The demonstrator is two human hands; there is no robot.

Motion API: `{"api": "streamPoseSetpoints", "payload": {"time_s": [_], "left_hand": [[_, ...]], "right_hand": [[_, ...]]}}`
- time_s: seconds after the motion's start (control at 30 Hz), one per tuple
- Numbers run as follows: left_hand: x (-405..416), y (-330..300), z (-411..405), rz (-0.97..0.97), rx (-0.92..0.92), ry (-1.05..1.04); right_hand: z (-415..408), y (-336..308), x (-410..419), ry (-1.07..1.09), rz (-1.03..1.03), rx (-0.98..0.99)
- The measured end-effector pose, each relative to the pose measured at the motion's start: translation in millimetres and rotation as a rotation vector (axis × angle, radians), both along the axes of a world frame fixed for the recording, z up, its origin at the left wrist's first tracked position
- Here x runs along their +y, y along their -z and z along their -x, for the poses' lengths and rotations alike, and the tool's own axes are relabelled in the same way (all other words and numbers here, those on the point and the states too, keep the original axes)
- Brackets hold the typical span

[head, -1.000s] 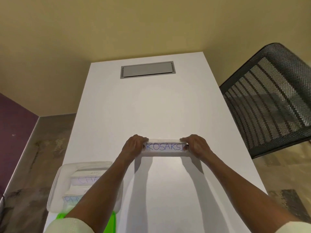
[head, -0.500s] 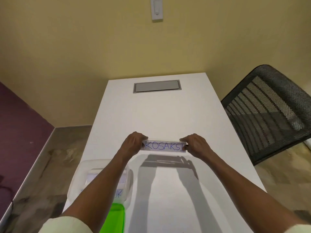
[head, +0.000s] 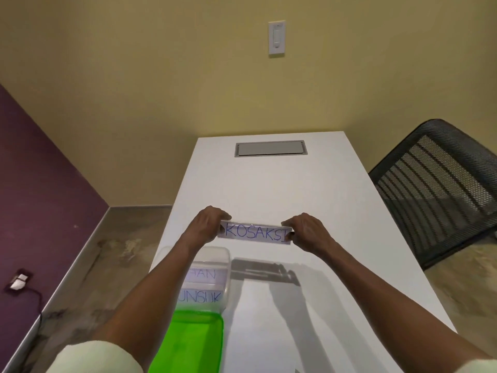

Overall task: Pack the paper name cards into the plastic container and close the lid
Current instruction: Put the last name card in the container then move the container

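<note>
Above table (head: 269, 189): card (head: 255, 234) "KOSAKSI" (perhaps).

Left hand (head: 205, 224) and right hand (head: 306, 232) pinch ends of white "KOSAKSI" paper name card (head: 255, 233) above white table (head: 309, 184); clear plastic container (head: 215, 267) near-left.

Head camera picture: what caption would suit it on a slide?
Both hands, left hand and right hand, hold the KOSAKSI card above the table, beside the open container.

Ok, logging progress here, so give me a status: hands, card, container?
Left hand and right hand pinch the KOSAKSI card by its ends, above the table. Clear container open, cards inside. Green lid off. Path clear.
</note>
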State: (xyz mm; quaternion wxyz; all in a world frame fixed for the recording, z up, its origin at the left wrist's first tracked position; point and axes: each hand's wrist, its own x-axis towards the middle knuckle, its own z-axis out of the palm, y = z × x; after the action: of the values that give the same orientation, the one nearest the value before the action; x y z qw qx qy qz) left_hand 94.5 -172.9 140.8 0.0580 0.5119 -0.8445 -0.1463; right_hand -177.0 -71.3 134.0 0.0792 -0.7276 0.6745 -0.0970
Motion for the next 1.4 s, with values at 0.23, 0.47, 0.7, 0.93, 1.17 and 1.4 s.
{"api": "streamPoseSetpoints", "payload": {"time_s": [0.23,0.47,0.7,0.93,1.17,1.4], "left_hand": [[4.0,-5.7,-51.8,-0.050,0.008,-0.085],[6.8,-3.0,-102.9,-0.087,-0.008,-0.133],[8.8,2.3,-142.3,-0.141,-0.002,-0.185],[5.6,14.4,-162.7,-0.192,0.011,-0.259],[4.4,38.1,-168.0,-0.225,-0.003,-0.284],[1.5,56.1,-168.9,-0.198,-0.136,-0.178]], "right_hand": [[-50.4,0.4,-2.0,-0.057,0.009,-0.019],[-98.9,5.3,-8.2,-0.139,0.002,-0.034],[-140.6,16.6,-18.5,-0.177,-0.040,-0.031],[-167.9,36.4,-32.3,-0.203,-0.078,0.007],[-179.2,60.2,-39.2,-0.220,-0.131,0.069],[-187.6,73.5,-45.6,-0.248,-0.156,0.105]]}}
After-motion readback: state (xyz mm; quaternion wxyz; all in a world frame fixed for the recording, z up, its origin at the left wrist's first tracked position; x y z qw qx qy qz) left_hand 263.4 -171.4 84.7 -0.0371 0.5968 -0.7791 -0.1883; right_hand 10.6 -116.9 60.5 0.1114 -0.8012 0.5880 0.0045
